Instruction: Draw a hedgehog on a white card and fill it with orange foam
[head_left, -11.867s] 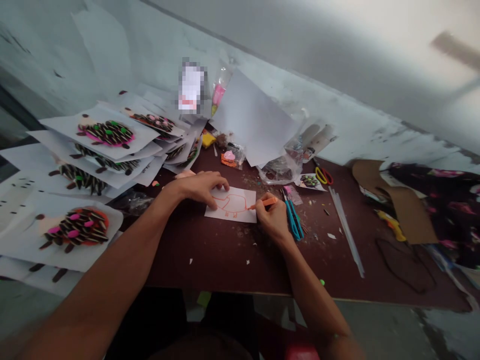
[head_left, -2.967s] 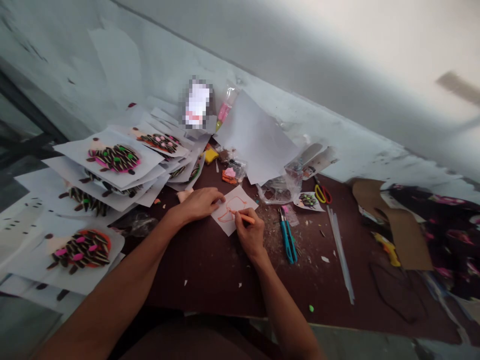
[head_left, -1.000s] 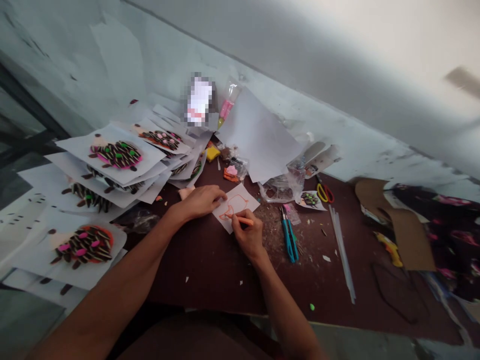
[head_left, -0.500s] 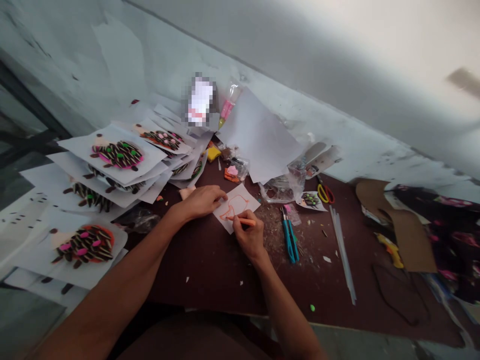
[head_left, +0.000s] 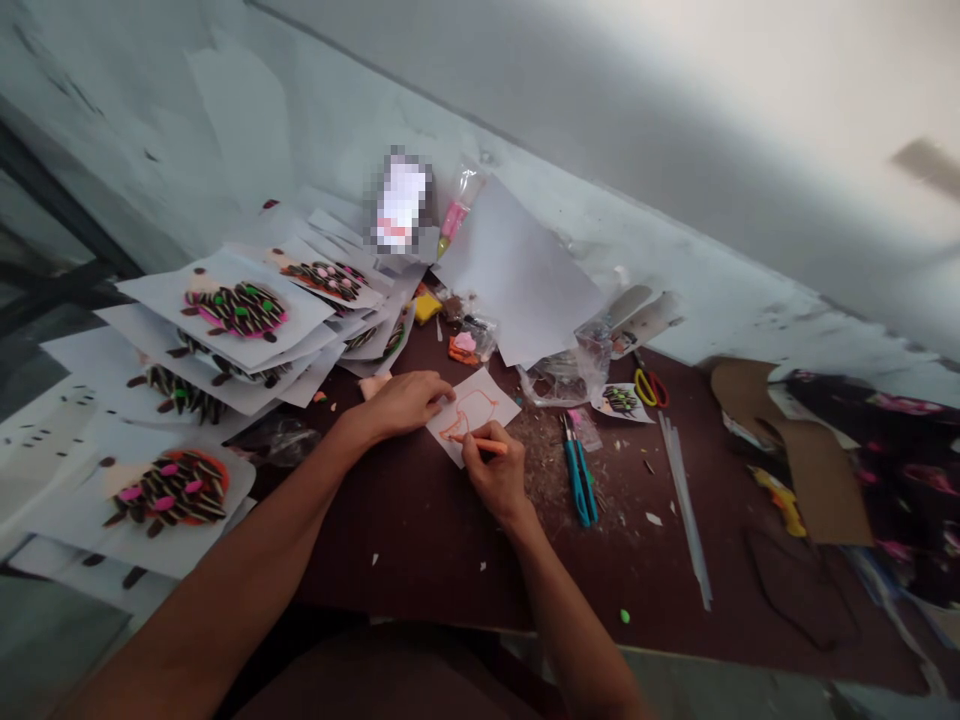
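Note:
A small white sheet of paper (head_left: 480, 400) with an orange outline drawing lies tilted on the dark red-brown table (head_left: 427, 540). My right hand (head_left: 496, 472) is closed around an orange marker (head_left: 491, 446), its tip against the lower left part of the drawing. My left hand (head_left: 409, 402) lies at the sheet's left corner, palm down and loosely extended, with the fingertips on the paper's edge. Just right of the sheet are teal-handled cutters (head_left: 579, 478). A small card with a seed-covered hedgehog (head_left: 621, 400) lies beyond them.
Stacked sheets bearing clay-and-seed hedgehogs (head_left: 238, 308) crowd the left side. A blurred phone (head_left: 402, 203) stands at the back beside a large blank sheet (head_left: 521, 275). Rightward lie scissors (head_left: 651, 388), glue sticks (head_left: 686, 515), a yellow glue gun (head_left: 781, 500) and cardboard (head_left: 821, 460).
My right hand and the marker have shifted slightly left and down along the drawing's lower left part. My left hand stays where it was.

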